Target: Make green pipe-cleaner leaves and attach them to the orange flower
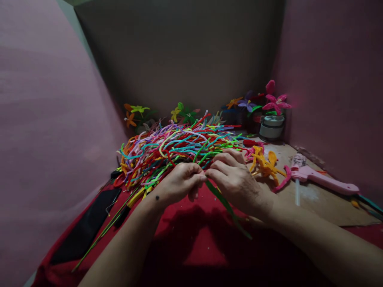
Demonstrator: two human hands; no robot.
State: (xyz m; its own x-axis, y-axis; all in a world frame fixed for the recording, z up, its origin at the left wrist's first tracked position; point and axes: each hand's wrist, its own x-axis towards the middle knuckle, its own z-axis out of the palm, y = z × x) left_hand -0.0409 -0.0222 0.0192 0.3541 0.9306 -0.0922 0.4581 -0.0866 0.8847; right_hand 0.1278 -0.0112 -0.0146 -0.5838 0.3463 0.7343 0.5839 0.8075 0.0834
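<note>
My left hand (182,181) and my right hand (236,179) meet over the red cloth, fingers closed in a pinch. Between their fingertips is a green pipe cleaner (220,195), whose blurred length hangs down toward the lower right. Bright green ends also show just above my left fingers; whether they belong to the same piece I cannot tell. Right behind both hands lies a large heap of multicoloured pipe cleaners (179,141). My fingers hide the exact spot where the green piece is gripped.
On a board (317,211) at right lie a pink glue gun (323,180) and bent orange pipe-cleaner pieces (265,163). A black phone-like slab (86,227) and a yellow-handled tool (136,198) are at left. Pipe-cleaner flowers (277,103) stand behind, near a pale container (271,127).
</note>
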